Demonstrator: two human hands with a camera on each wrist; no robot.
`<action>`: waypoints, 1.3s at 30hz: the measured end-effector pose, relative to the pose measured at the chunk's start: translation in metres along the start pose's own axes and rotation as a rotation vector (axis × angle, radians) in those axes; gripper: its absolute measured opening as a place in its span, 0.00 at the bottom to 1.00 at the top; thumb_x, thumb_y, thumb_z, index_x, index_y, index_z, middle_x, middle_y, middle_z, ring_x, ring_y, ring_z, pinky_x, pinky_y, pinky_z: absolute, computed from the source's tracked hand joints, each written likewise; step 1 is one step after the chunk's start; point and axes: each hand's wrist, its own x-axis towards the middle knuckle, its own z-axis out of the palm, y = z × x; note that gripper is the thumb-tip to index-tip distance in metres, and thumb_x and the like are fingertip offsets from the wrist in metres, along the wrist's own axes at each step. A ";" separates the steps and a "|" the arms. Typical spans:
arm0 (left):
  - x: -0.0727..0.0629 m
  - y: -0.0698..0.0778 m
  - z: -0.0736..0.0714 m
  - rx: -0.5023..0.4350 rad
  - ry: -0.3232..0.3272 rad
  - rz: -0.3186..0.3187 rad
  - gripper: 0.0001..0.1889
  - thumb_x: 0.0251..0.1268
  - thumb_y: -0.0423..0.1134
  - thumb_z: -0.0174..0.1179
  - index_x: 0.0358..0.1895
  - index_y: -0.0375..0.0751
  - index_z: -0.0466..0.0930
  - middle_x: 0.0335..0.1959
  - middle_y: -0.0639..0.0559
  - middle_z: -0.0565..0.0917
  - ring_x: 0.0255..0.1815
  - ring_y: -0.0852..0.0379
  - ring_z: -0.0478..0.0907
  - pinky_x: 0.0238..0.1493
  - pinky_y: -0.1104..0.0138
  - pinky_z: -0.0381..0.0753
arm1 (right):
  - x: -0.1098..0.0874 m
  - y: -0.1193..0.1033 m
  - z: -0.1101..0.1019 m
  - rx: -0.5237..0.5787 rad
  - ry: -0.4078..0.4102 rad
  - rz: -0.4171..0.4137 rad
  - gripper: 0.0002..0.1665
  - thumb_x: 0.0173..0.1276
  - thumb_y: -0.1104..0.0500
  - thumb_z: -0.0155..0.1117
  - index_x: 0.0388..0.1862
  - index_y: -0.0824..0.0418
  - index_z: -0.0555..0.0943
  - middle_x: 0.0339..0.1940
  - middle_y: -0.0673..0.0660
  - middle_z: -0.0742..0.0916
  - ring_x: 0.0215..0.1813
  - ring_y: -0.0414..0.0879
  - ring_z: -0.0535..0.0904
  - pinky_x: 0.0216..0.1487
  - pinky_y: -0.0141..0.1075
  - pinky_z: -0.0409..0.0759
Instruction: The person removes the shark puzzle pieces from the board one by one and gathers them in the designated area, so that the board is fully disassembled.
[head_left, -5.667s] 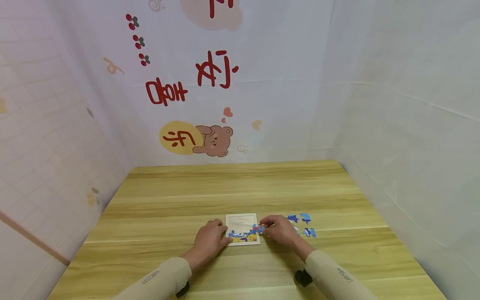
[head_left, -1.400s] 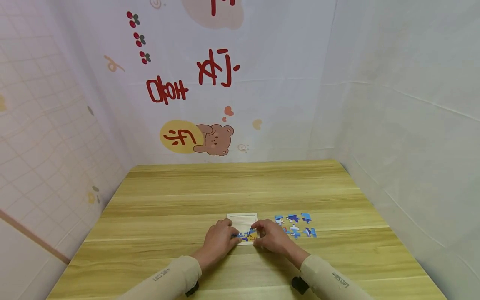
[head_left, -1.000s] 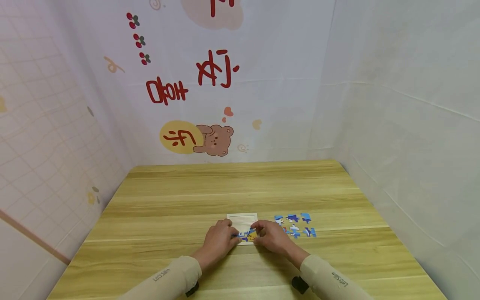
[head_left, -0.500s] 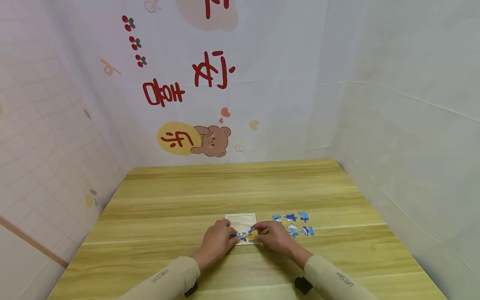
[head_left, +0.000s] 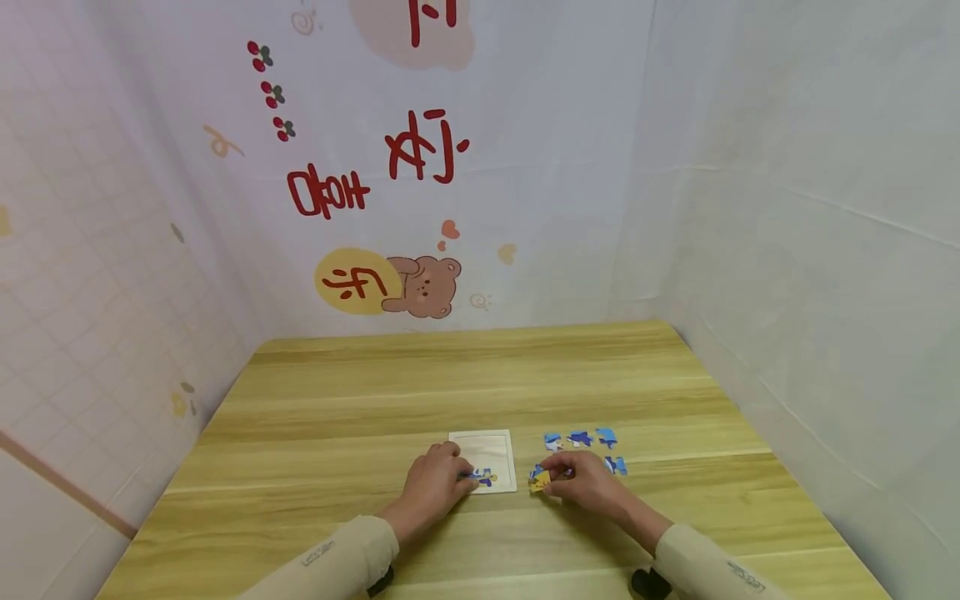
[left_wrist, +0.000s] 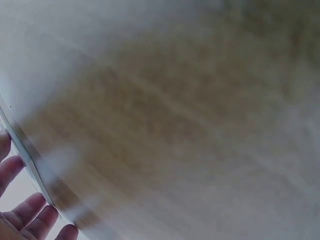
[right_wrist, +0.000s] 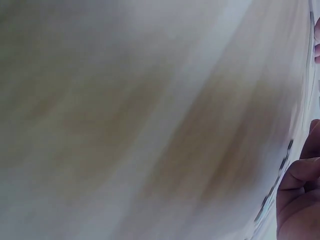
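My right hand [head_left: 588, 481] pinches a yellow and blue jigsaw puzzle piece [head_left: 539, 479] between thumb and fingers, just right of the puzzle frame [head_left: 513, 467]. The left hand [head_left: 435, 483] rests on the left side of that shallow white frame, fingers relaxed, with its thumb at the joined blue and white puzzle pieces [head_left: 486, 475] in the lower part. The fingers and palm cover some of those pieces. In the left wrist view, left fingers [left_wrist: 35, 207] show at the lower left corner; the right wrist view catches the right hand [right_wrist: 302, 195] with fingers bent.
Several loose blue puzzle pieces [head_left: 580, 438] lie on the wood-grain table [head_left: 360, 392] right of the frame. The right hand hides part of the lower row, with one piece [head_left: 617, 466] showing beyond it. White printed curtains [head_left: 555, 208] enclose the table's back and sides.
Earlier, my right hand held a red and blue piece at the frame. Since then it has taken the yellow corner piece out and moved right. The left hand has shifted further over the frame.
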 end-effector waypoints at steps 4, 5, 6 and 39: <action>-0.001 0.001 0.001 -0.010 -0.010 -0.007 0.10 0.60 0.46 0.70 0.39 0.46 0.90 0.44 0.48 0.80 0.44 0.49 0.76 0.37 0.55 0.76 | -0.011 0.008 -0.009 0.043 -0.012 0.017 0.18 0.60 0.62 0.74 0.48 0.66 0.84 0.36 0.54 0.83 0.35 0.43 0.79 0.32 0.31 0.77; -0.001 0.001 0.001 -0.009 -0.011 -0.010 0.10 0.60 0.46 0.70 0.39 0.46 0.90 0.44 0.48 0.80 0.44 0.49 0.76 0.38 0.54 0.76 | -0.014 0.010 -0.012 0.054 -0.015 0.022 0.18 0.60 0.62 0.74 0.49 0.66 0.84 0.36 0.54 0.83 0.36 0.43 0.79 0.33 0.31 0.78; -0.001 0.001 0.002 -0.010 -0.013 -0.013 0.10 0.60 0.46 0.70 0.39 0.46 0.90 0.45 0.48 0.80 0.44 0.49 0.76 0.38 0.54 0.76 | -0.017 0.011 -0.014 0.058 -0.019 0.027 0.18 0.60 0.62 0.73 0.49 0.67 0.83 0.37 0.54 0.83 0.36 0.43 0.79 0.33 0.31 0.77; 0.001 -0.002 0.006 -0.014 -0.010 -0.013 0.10 0.59 0.46 0.70 0.38 0.45 0.90 0.44 0.48 0.80 0.44 0.49 0.76 0.38 0.53 0.76 | -0.068 0.062 -0.081 -0.030 0.011 0.141 0.21 0.62 0.58 0.73 0.51 0.67 0.83 0.28 0.51 0.76 0.27 0.38 0.69 0.26 0.31 0.70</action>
